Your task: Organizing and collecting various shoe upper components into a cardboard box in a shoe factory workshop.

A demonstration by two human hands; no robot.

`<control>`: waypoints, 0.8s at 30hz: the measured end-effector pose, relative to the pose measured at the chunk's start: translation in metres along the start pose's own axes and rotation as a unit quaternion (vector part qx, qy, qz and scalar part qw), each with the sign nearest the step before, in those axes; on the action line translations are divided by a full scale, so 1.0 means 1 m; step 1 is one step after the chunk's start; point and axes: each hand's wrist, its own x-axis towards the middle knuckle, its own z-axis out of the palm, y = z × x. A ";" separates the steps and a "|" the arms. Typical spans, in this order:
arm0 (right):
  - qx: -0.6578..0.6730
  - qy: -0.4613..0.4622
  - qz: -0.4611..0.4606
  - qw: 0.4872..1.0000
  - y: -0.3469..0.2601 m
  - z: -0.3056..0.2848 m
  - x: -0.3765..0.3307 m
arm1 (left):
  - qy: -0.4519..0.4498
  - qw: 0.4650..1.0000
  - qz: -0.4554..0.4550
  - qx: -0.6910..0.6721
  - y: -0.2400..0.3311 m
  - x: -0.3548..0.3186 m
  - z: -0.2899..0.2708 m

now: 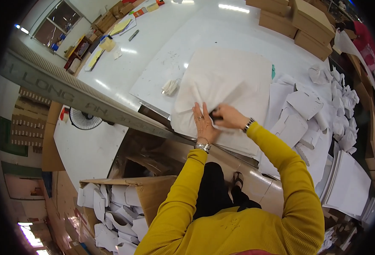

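A stack of white tissue paper sheets (225,80) lies on the white table (153,51) in front of me. My left hand (203,123) rests flat on the near part of the paper, fingers spread, with a ring and a metal wristband. My right hand (228,117) is beside it, fingers closed around a small dark object and a fold of the paper. Both arms wear yellow sleeves.
White folded card inserts (310,123) are heaped right of the paper. Brown cardboard boxes (298,21) stand at the far right. A small crumpled white piece (169,86) lies left of the paper. An open carton with white inserts (115,204) sits below the table. A fan (85,120) stands on the floor.
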 end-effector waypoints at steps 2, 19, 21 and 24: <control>0.021 -0.048 0.037 0.998 -0.009 -0.027 -0.020 | 0.041 0.998 0.040 0.019 0.003 -0.002 0.004; 0.143 0.176 0.118 0.967 -0.087 -0.078 -0.047 | 0.096 0.913 0.045 -0.394 0.104 -0.016 -0.126; -0.050 0.361 0.135 0.921 -0.102 -0.076 -0.047 | 0.219 0.928 -0.016 -0.301 0.107 -0.041 -0.145; -0.176 0.519 -0.044 0.835 -0.133 -0.080 -0.036 | 0.223 0.876 -0.129 -0.407 0.121 -0.063 -0.133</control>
